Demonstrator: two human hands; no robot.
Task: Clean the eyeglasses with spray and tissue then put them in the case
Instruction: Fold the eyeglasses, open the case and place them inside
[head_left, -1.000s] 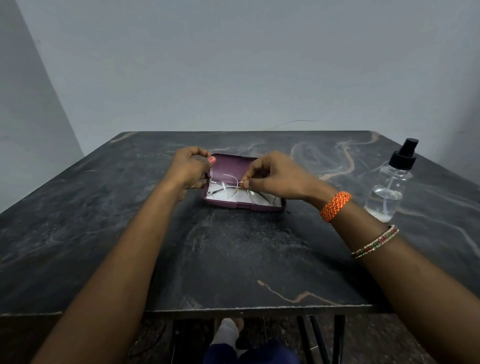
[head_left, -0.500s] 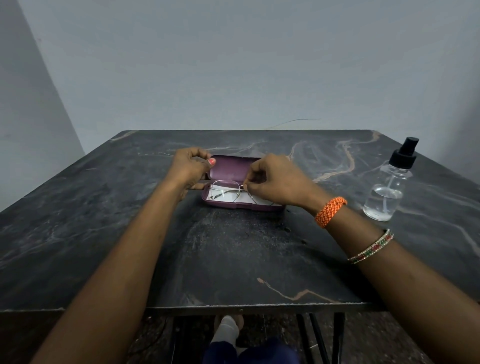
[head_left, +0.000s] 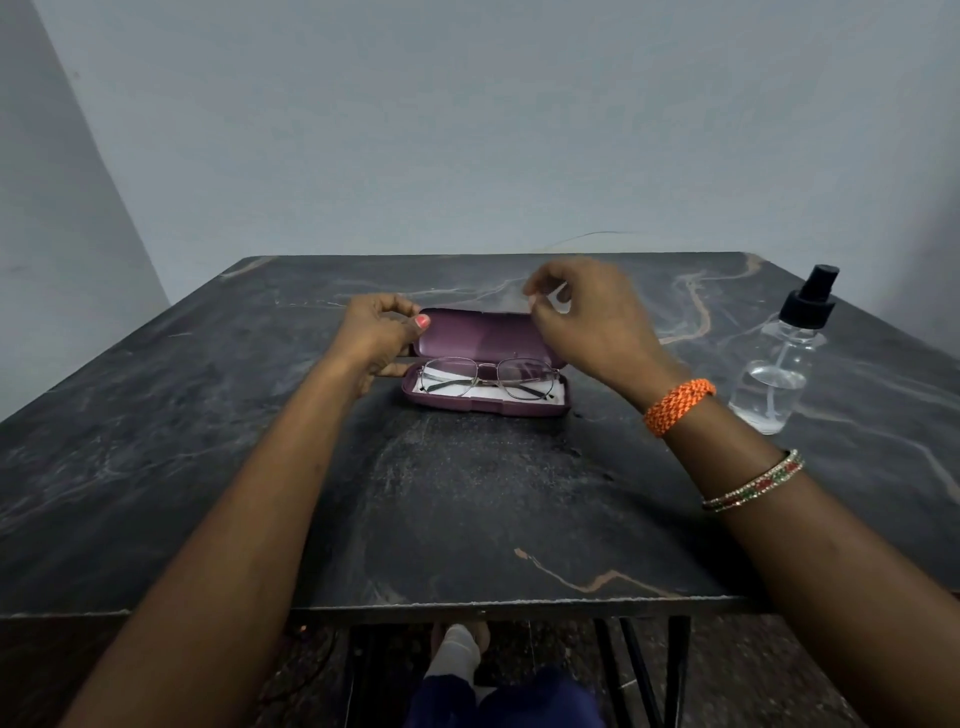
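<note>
Dark marble table (head_left: 467, 519) against grey wall (head_left: 467, 130), holding open case (head_left: 485, 402)

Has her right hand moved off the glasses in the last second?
Yes. The right hand has let go and risen toward the lid's far edge; the eyeglasses lie in the case.

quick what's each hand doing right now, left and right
Left hand: grips the left end of the open purple hard-shell glasses case, thumb on its lid.
Right hand: raised above the lid, fingers loosely curled, holding nothing; the thin metal-framed eyeglasses lie in the case.
</note>
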